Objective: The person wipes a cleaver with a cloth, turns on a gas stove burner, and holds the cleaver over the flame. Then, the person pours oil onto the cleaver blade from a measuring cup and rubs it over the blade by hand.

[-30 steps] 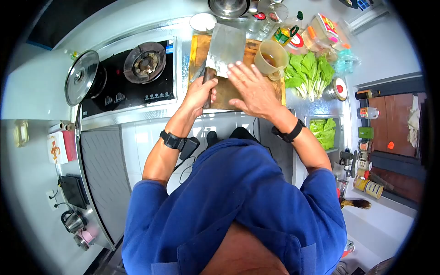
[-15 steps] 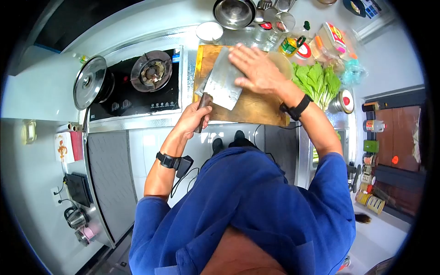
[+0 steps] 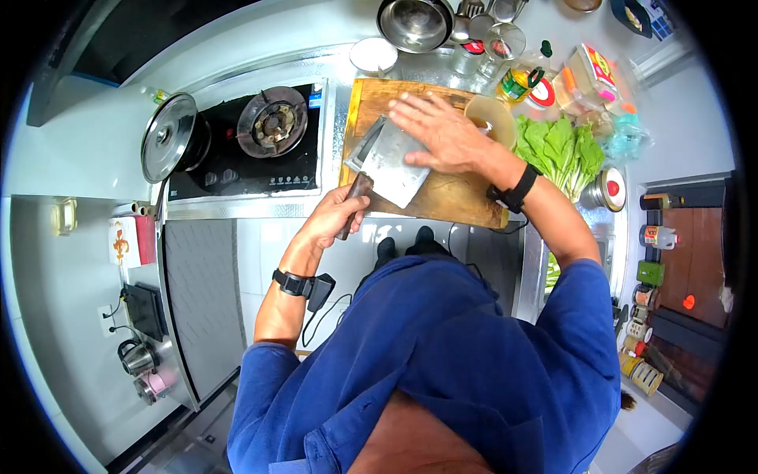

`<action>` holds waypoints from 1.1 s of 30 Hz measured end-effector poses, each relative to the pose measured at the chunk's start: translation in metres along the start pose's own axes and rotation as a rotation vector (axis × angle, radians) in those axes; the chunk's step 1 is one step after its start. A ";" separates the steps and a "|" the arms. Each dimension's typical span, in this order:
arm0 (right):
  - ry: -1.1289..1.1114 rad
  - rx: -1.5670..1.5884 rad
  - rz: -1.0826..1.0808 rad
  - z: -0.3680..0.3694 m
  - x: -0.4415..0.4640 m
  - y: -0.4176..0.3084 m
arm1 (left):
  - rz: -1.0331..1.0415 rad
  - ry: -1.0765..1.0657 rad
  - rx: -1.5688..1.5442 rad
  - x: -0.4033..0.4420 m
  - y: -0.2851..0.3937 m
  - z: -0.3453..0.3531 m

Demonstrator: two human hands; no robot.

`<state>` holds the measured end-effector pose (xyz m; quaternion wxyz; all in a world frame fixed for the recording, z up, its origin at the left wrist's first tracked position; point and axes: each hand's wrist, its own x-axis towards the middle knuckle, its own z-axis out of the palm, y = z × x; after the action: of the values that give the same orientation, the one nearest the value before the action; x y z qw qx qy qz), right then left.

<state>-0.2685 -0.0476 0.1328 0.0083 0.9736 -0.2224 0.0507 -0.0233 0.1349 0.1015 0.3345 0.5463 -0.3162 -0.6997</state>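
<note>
My left hand is closed around the dark wooden handle of a cleaver. Its broad grey blade extends over a wooden cutting board. Laid across the far part of the blade is my right hand, palm down with the fingers stretched out. A flat grey metallic piece shows from beneath the blade on its left side; I cannot make out its kind. Just beyond my right hand, a pale bowl with some liquid sits at the board's far right corner, partly covered by the hand.
Leafy greens lie right of the board, near an oil bottle and a lidded jar. A gas burner and a lidded pot are at left. A white bowl and a metal pan stand behind.
The far end of the cleaver blade has come closer to me, with my right hand still on it. More of the grey piece underneath and of the pale bowl shows. The whole view has shifted slightly.
</note>
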 end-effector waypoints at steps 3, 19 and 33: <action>0.010 0.008 0.123 0.004 -0.003 0.020 | -0.018 0.021 0.003 -0.003 -0.003 0.001; 0.107 0.030 -0.008 0.005 -0.022 0.010 | -0.014 0.093 -0.057 -0.009 0.003 0.009; 0.031 0.178 -0.222 0.011 -0.035 -0.038 | 0.052 0.218 -0.054 -0.001 0.017 0.034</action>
<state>-0.2819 0.0014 0.1189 -0.0693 0.9882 -0.1078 0.0838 -0.0540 0.1283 0.1227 0.3995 0.6015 -0.2731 -0.6356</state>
